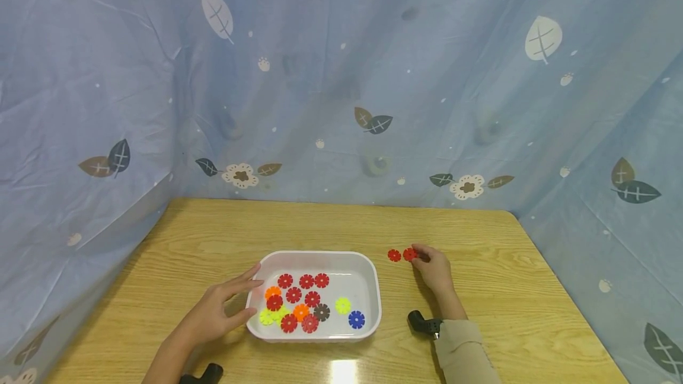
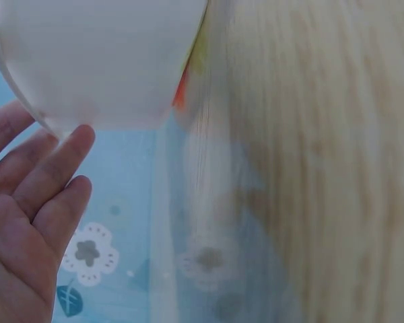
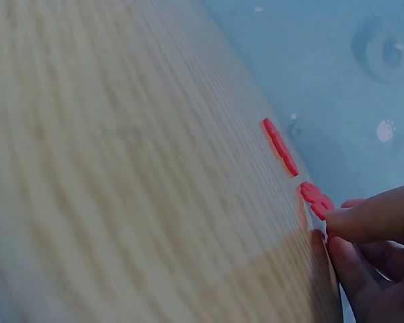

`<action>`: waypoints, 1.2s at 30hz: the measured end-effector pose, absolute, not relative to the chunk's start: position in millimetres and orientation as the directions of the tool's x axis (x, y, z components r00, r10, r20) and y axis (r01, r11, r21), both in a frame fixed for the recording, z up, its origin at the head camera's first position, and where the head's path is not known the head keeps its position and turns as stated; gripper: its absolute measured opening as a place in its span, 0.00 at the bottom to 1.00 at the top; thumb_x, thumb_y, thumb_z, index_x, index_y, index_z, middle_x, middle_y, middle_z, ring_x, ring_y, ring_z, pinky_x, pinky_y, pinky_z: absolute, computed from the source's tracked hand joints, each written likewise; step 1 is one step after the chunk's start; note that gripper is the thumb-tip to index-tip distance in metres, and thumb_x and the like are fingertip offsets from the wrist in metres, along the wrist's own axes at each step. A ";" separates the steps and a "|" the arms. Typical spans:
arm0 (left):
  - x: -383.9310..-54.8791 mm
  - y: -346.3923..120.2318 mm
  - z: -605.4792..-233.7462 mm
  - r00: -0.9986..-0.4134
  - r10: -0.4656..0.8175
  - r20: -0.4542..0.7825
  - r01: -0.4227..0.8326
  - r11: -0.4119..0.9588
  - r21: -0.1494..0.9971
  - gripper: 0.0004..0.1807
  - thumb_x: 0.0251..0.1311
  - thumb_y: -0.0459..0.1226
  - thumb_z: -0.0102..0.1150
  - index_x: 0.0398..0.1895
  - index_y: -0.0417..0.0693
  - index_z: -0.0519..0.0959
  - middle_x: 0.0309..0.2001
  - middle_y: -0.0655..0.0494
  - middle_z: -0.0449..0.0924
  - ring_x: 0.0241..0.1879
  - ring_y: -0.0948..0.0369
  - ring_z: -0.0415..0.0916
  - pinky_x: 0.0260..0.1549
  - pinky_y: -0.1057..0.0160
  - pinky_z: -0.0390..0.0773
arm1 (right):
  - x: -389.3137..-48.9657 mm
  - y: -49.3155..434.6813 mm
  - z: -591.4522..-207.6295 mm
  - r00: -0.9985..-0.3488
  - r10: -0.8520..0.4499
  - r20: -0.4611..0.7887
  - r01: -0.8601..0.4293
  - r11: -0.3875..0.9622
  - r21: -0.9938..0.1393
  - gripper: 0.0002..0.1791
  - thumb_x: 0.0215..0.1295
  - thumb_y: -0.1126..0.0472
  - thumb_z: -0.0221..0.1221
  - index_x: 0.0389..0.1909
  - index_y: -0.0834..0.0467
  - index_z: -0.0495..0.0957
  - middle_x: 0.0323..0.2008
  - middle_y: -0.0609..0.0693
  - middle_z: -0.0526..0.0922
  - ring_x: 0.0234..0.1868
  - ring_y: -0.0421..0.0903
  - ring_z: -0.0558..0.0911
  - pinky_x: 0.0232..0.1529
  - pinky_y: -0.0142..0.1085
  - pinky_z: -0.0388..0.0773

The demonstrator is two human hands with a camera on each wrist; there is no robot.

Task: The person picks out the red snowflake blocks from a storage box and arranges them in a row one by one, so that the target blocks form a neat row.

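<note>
- the right grip [image 1: 436, 271] is nearly closed, thumb and fingers pinching the edge of a red disc [image 1: 409, 254] with notches round its rim; the right wrist view shows the thumb on its near side, and whether the piece is fully clear of the wood cannot be told.
- just beside that piece, to its left in the head view, a second red disc [image 1: 394, 255] lies flat on the wooden surface [image 1: 533, 313].
- the left grip [image 1: 213, 313] is spread wide at the left end of the white tray [image 1: 373, 271], thumb toward the near corner and fingers toward the far one; its fingertips rest at the rim, with nothing clasped.
- the tray stands upright on the surface, left of the two red discs and apart from them.
- inside it, mostly in the left and middle parts, lie several more red discs [image 1: 293, 295], two orange discs [image 1: 301, 313], a few yellow-green discs [image 1: 343, 306], a dark brown disc [image 1: 322, 312] and, near the right front, a blue disc [image 1: 356, 320]; some on the left overlap.
- a beige sleeve [image 1: 464, 348] covers the right forearm.
- behind the surface hangs a blue cloth [image 1: 320, 64] printed with leaves and flowers.
</note>
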State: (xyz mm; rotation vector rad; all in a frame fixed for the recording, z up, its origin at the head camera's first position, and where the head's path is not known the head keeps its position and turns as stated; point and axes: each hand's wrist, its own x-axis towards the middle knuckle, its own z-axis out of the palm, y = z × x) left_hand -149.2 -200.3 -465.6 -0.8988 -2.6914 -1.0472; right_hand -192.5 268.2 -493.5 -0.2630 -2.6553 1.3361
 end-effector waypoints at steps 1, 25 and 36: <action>-149.1 -200.2 -465.6 -0.816 0.488 0.311 0.569 0.583 0.579 0.23 0.53 0.42 0.67 0.55 0.54 0.79 0.67 0.52 0.67 0.61 0.48 0.70 0.53 0.44 0.75 | -192.1 268.1 -493.6 -0.972 0.228 0.061 0.088 0.587 -0.805 0.20 0.63 0.70 0.57 0.57 0.65 0.75 0.52 0.63 0.80 0.52 0.56 0.78 0.52 0.47 0.77; -148.7 -200.5 -464.7 -0.812 0.495 0.310 0.572 0.570 0.590 0.22 0.54 0.41 0.66 0.55 0.53 0.79 0.67 0.51 0.66 0.62 0.47 0.69 0.52 0.42 0.74 | -167.4 219.6 -440.5 -0.990 0.084 0.116 -0.073 0.403 -0.912 0.21 0.62 0.66 0.60 0.56 0.68 0.73 0.54 0.64 0.78 0.55 0.57 0.78 0.53 0.32 0.77; -149.8 -200.5 -464.3 -0.810 0.495 0.313 0.576 0.573 0.584 0.23 0.53 0.42 0.67 0.55 0.53 0.79 0.67 0.51 0.66 0.62 0.48 0.69 0.53 0.42 0.74 | -149.0 161.4 -426.7 -0.987 -0.103 0.127 -0.151 0.274 -0.950 0.20 0.59 0.69 0.62 0.54 0.65 0.76 0.52 0.62 0.80 0.54 0.55 0.79 0.56 0.40 0.77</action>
